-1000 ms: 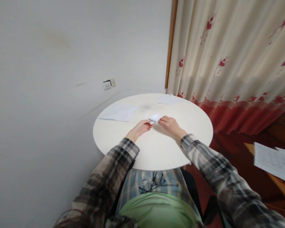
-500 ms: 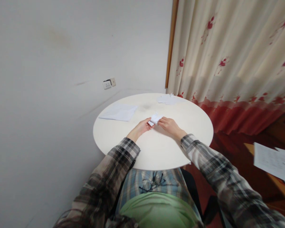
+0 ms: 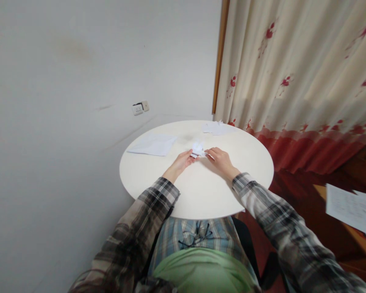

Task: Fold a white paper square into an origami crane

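Observation:
A small folded piece of white paper (image 3: 198, 148) is held just above the round cream table (image 3: 158, 183), near its middle. My left hand (image 3: 182, 160) pinches the paper's left side with closed fingers. On the paper's right side my right hand (image 3: 221, 158) grips it, fingers curled. Both plaid sleeves reach in from the bottom of the view.
A flat white sheet (image 3: 153, 145) lies at the table's far left. More white paper pieces (image 3: 215, 127) sit at the far edge by the flowered curtain (image 3: 295, 69). Printed sheets (image 3: 350, 209) rest on a brown surface at right. A wall socket (image 3: 139, 108) is behind.
The folded paper has turned and opened slightly between my fingers, its top now fanned upward. Both hands stay in nearly the same place.

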`<state>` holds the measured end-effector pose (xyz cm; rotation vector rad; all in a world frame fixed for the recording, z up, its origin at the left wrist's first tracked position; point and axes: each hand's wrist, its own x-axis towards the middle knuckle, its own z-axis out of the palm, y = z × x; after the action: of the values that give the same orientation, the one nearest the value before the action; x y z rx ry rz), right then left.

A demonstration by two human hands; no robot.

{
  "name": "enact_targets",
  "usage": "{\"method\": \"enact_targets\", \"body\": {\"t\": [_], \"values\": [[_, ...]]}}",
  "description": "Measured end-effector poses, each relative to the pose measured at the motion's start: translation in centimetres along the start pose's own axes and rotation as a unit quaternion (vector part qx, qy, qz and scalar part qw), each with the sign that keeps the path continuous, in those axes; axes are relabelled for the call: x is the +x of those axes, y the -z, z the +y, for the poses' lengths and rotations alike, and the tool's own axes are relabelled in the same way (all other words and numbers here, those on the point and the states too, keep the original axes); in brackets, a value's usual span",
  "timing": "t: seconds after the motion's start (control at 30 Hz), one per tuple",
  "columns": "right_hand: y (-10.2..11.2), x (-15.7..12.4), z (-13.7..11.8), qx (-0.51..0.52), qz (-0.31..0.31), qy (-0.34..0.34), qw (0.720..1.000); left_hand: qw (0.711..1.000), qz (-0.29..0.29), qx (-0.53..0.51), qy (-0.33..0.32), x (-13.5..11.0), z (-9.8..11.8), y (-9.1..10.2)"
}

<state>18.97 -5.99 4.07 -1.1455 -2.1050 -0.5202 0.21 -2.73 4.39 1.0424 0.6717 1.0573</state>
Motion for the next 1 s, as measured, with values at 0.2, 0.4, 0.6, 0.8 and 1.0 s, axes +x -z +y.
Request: {"method": "enact_targets", "body": {"t": [0.2,0.4,0.6,0.8,1.0], "values": [[-0.1,0.0,0.0,0.069,0.071,-0.084,0.991,0.999,-0.015,-0.034,-0.012,0.3,-0.1,0.2],[-0.4,0.0,0.2,0.081,0.063,-0.059,0.993,0.997,-0.056,-0.048,0.012,0.1,0.0,0.2],[-0.6,0.0,0.2,0.099,0.086,-0.037,0.991,0.993,-0.041,-0.111,0.022,0.2,0.4,0.1],[-0.5,0.0,0.0,0.116,0.052,-0.001,0.992,0.992,-0.042,-0.113,0.045,-0.2,0.7,-0.3],[-0.9,0.0,0.0,0.124,0.076,0.005,0.989,0.991,-0.035,-0.119,0.052,-0.3,0.9,-0.4]]}}
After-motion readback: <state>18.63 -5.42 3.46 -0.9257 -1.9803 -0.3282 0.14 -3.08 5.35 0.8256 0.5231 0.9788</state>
